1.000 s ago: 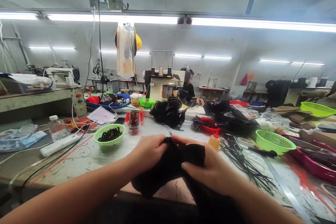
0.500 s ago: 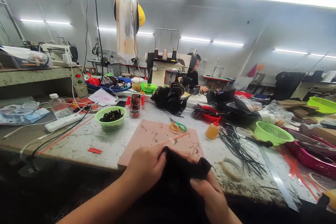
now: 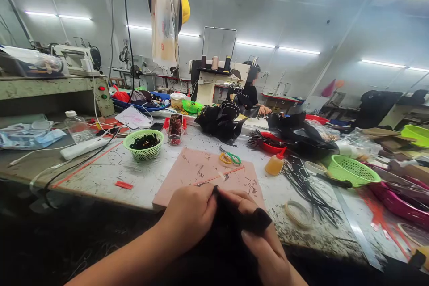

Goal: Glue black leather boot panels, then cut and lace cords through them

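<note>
A piece of black fabric [image 3: 231, 237] hangs between my two hands at the front edge of the table. My left hand [image 3: 192, 210] is closed on its upper left edge, thumb pressed against the fingers. My right hand [image 3: 264, 243] grips the right side, with a fold of the fabric sticking out between thumb and fingers. Behind my hands lies a pink board [image 3: 187, 165] with dark marks. Scissors with yellow and green handles [image 3: 229, 157] rest on the board's far part.
A green basket of small black pieces [image 3: 143, 154] stands left of the board. To the right are a glue bottle [image 3: 275, 164], a tape roll [image 3: 298, 214], black cords [image 3: 310, 192] and a metal ruler [image 3: 357, 228]. A person [image 3: 246, 94] sits behind.
The view has tilted down slightly, so the scene sits a little differently. My right fingers have shifted on the black fabric, and its fold has moved slightly down. Both hands keep their hold.
</note>
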A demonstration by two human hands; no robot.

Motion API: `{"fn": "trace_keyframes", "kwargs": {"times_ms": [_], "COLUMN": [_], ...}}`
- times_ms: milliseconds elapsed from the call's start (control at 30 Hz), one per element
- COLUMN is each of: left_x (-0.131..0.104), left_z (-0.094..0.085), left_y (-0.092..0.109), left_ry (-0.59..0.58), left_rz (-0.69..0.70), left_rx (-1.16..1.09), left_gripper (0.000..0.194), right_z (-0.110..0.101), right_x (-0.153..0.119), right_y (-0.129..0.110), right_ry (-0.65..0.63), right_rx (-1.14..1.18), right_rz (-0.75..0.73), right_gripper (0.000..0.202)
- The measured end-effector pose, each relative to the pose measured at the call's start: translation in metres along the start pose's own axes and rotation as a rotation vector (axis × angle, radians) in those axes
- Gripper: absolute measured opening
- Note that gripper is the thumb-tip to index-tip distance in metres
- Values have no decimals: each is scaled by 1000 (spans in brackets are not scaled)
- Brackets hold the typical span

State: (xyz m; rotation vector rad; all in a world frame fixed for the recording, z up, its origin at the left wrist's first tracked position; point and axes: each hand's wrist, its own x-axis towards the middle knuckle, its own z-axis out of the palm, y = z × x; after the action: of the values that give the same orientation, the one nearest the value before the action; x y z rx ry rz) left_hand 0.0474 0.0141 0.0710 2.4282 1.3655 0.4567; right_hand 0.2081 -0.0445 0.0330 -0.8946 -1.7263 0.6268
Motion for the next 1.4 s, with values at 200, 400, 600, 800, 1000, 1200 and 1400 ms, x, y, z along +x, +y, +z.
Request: {"fn": "trace_keyframes", "kwargs": {"times_ms": [200,400,600,800,1000,1200,1400], "left_x": [2,8,23,35,39,31,20], "left_z": [-1,-7,-10,0,9,11,22], "left_y": [-3,-13,-35,-46,-46,-60,-83], "left_ry": [10,-66,-200,-208,-180,-394,-354], "left_rz": [35,144,245,221,103,242,162], "left_rx": [-38,-40,-227,-472,-361,-360,-473], "left_gripper": [23,17,51,23,18,41,26], "right_z": [-2,4,-7,-13,4,-5,-13], "right_x": [14,25,36,60,72,94,95], "right_y": [-12,-14,-16,-26,-20,-5,9], "right_ry": [-82,-245,-421,-756,-1026,-1194,-1007], "right_rx": [-209,-499,-707,-689,-613,-615,-550], "right_rz": [-104,-97,-170,-432,-496,-91,100], "right_gripper": [26,19,13,18,18,32,32]}}
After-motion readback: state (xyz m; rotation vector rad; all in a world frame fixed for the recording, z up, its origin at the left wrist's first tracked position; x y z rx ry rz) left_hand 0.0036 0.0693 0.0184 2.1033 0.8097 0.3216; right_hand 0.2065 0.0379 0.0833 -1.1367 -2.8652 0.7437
